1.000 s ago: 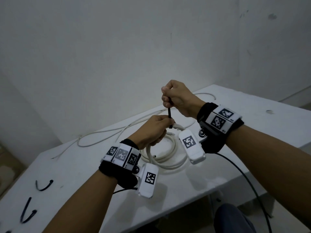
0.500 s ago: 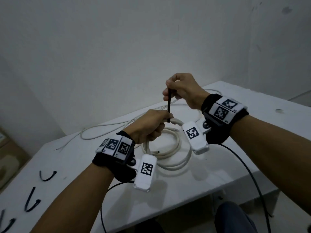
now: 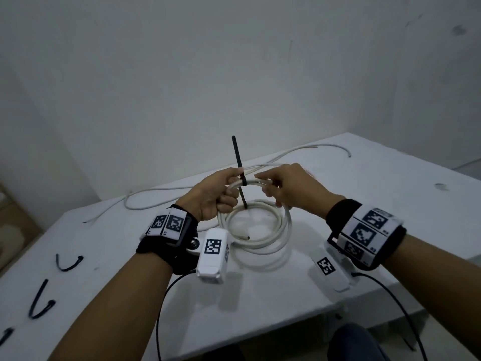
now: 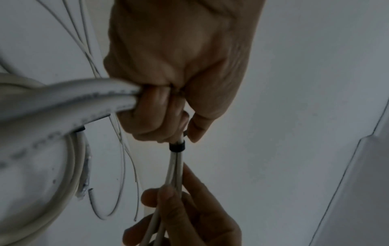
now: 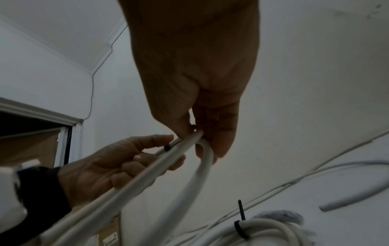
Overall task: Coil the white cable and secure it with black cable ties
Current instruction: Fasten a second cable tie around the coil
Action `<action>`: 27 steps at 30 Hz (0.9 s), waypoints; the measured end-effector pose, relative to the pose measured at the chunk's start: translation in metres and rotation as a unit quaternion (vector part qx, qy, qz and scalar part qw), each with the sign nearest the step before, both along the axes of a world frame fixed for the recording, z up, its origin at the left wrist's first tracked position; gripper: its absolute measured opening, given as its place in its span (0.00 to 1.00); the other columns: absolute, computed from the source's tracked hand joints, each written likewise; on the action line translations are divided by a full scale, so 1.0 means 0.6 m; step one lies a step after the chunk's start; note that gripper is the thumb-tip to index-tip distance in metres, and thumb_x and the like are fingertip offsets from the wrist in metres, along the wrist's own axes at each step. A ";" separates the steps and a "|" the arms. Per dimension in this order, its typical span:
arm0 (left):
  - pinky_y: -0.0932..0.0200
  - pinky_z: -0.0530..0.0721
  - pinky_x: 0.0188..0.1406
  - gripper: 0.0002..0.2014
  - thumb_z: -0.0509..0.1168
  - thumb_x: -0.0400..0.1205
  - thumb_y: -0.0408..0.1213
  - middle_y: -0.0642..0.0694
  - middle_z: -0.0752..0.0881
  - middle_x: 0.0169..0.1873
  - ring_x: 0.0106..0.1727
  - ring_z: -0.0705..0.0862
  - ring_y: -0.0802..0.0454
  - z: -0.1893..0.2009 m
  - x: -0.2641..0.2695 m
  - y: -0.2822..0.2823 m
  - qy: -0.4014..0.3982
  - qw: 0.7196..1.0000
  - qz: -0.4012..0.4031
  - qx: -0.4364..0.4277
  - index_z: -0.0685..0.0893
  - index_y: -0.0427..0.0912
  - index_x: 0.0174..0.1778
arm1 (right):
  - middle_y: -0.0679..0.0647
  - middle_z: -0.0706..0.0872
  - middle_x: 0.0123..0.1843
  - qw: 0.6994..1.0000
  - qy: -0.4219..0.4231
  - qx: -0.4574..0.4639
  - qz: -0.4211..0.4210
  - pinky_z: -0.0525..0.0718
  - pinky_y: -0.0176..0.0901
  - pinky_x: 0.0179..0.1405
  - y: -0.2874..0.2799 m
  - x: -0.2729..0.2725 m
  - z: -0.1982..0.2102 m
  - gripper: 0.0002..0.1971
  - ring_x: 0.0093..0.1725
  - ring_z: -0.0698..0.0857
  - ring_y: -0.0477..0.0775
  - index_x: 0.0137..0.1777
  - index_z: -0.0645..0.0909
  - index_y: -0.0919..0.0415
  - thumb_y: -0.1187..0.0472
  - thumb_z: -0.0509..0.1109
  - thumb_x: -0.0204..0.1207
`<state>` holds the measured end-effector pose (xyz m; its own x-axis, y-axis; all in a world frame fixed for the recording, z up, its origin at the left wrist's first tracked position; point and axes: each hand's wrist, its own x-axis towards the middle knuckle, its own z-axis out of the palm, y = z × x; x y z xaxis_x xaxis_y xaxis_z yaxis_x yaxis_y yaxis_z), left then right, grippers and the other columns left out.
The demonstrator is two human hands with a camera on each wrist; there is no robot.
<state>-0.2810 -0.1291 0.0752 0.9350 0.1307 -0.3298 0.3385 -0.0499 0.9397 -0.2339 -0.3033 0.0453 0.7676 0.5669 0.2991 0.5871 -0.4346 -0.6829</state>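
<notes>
Coil [image 3: 256, 225] already wound in several loops; near side resting on the worktop [image 3: 364, 204], far side lifted between the two hands. Tie [image 3: 240, 175] already looped round the strands just right of the left hand [image 3: 210, 196], its tail standing up above the fingers, the other end pointing down into the ring; looks pulled snug, but cannot tell if fully tight. Left hand clamped on the bundle, fingers curled round it beside the tie. Right hand [image 3: 289, 188] pinching the strands just right of the tie, thumb and fingers closed on the cable.

So by judgement: coiling done, first tie on; left to do probably a last pull, then one or more ties at other points of the ring. Spare ties [image 3: 41, 300] lying well to the left of the left hand, near the worktop edge; a reach across needed for them. Second thin white wire [image 3: 182, 187] lying loose beyond both hands, toward the wall; cannot tell if part of the same cable.

Room: bare worktop right of the right hand, good for turning the coil; near edge of the worktop close below both wrists, so some risk of the coil sliding off toward the body if released carelessly. Dark leads [image 3: 166, 290] hanging from the wrist units below the edge; better kept away from the coil. Wall close behind the far edge; little room forward.
</notes>
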 end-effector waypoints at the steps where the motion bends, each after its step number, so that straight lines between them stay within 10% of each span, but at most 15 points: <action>1: 0.69 0.59 0.11 0.16 0.60 0.85 0.45 0.51 0.66 0.19 0.15 0.63 0.59 -0.003 0.000 0.002 -0.006 1.000 0.001 -0.006 0.70 0.46 0.31 | 0.57 0.90 0.39 1.000 0.001 -0.006 -0.002 0.88 0.45 0.28 0.002 0.003 -0.002 0.16 0.32 0.89 0.58 0.66 0.82 0.58 0.66 0.65 0.80; 5: 0.52 0.90 0.34 0.04 0.66 0.80 0.27 0.39 0.80 0.31 0.29 0.83 0.47 -0.020 -0.001 0.013 -0.050 0.998 0.015 0.029 0.80 0.34 0.40 | 0.47 0.83 0.35 0.998 0.043 0.018 -0.030 0.86 0.41 0.20 0.010 0.027 -0.016 0.15 0.30 0.88 0.57 0.64 0.83 0.63 0.70 0.63 0.80; 13: 0.61 0.84 0.20 0.09 0.69 0.75 0.19 0.39 0.82 0.29 0.21 0.82 0.51 -0.077 0.008 0.039 -0.060 0.974 0.071 0.208 0.80 0.36 0.43 | 0.61 0.86 0.42 0.986 0.145 0.041 -0.064 0.83 0.40 0.14 0.041 0.061 -0.054 0.15 0.26 0.86 0.56 0.66 0.80 0.68 0.69 0.61 0.81; 20: 0.53 0.88 0.40 0.11 0.75 0.71 0.26 0.40 0.86 0.38 0.34 0.84 0.48 -0.111 0.044 0.077 -0.074 0.940 0.088 0.322 0.84 0.40 0.45 | 0.55 0.81 0.37 0.977 0.177 -0.089 -0.081 0.86 0.46 0.17 0.073 0.090 -0.070 0.15 0.31 0.88 0.60 0.63 0.83 0.62 0.70 0.62 0.79; 27: 0.79 0.71 0.18 0.08 0.70 0.75 0.26 0.47 0.82 0.38 0.32 0.78 0.60 -0.132 0.062 0.083 -0.087 0.899 0.053 0.426 0.86 0.37 0.48 | 0.58 0.78 0.46 0.972 0.164 -0.144 -0.082 0.86 0.46 0.17 0.093 0.109 -0.080 0.17 0.28 0.86 0.63 0.65 0.81 0.61 0.72 0.62 0.79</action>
